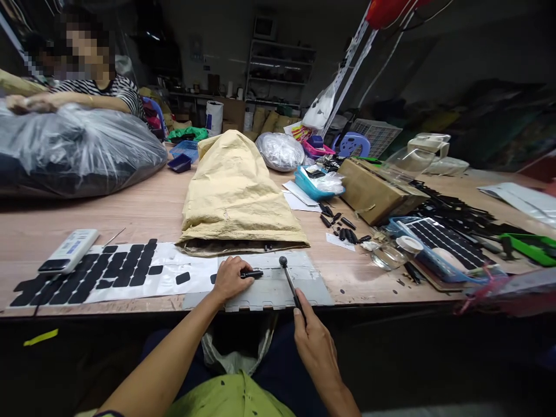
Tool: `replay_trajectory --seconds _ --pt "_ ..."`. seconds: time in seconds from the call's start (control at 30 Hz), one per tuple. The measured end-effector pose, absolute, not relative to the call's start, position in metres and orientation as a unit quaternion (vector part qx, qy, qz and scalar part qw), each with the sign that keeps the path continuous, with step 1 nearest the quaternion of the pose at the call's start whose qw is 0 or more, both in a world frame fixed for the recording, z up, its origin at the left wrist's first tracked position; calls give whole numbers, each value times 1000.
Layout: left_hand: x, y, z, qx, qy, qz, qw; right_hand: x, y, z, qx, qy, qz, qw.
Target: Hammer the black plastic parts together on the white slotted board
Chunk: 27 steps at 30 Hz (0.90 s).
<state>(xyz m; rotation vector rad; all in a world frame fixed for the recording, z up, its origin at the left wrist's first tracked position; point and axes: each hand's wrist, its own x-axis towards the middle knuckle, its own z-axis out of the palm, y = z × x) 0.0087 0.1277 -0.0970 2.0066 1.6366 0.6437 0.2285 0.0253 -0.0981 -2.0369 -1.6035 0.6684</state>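
My left hand (233, 278) is closed on a small black cylindrical part (252, 274), held low over the grey mat (278, 292). In my right hand (316, 339) is a metal tool with a round head (289, 275) and a dark handle. Its head points away from me over the mat, apart from the black part. Just beyond both hands lies a large yellow sack (243, 197), its mouth turned toward me and dark pieces showing inside. Left of my left hand, black rounded stickers (125, 263) cover much of a white backing sheet (167, 272).
A white box-shaped device (72, 249) sits at the left. Several black parts (345, 231) lie right of the sack, near a cardboard box (377, 191) and a blue tray (469, 272). Across the table, a person (99, 87) rests both arms on a big plastic bag (78, 153).
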Motion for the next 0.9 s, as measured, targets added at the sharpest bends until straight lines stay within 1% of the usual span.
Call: replay_trajectory --seconds 0.2,0.37,0.9 --pt "10 126 -98 739 593 235 218 230 29 -108 -775 -560 224 188" --pt "8 127 -100 745 588 229 216 230 32 -109 -777 -542 253 198" --pt "6 127 -98 742 580 230 244 229 32 -111 -777 -555 226 193"
